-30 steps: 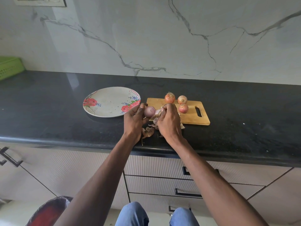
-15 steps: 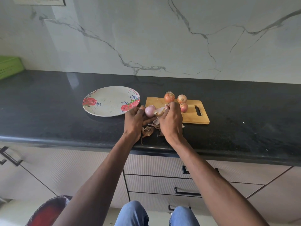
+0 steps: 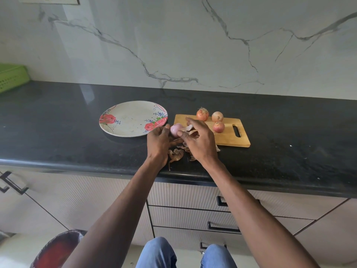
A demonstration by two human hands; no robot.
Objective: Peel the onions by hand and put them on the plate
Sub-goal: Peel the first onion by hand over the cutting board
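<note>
My left hand [image 3: 158, 143] grips a pale pink, mostly peeled onion [image 3: 175, 129] just right of the flowered plate [image 3: 123, 120], which has nothing on it. My right hand [image 3: 201, 141] is beside the onion; its thumb presses the onion and a strip of dry skin [image 3: 190, 128] is pinched under its fingers, the index finger stretched out. Three unpeeled onions [image 3: 202, 114] [image 3: 217, 116] [image 3: 218, 127] sit on the wooden cutting board [image 3: 231, 139].
Loose brown peels [image 3: 175, 154] lie on the black counter [image 3: 58, 136] under my hands, near its front edge. A green basket [image 3: 11, 76] stands at the far left. Drawers with black handles are below, and a red-lined bin [image 3: 56, 250] sits by my knees.
My right hand has drawn the skin strip up and to the right, away from the onion, with its fingers spreading. My left hand stays in place with the onion.
</note>
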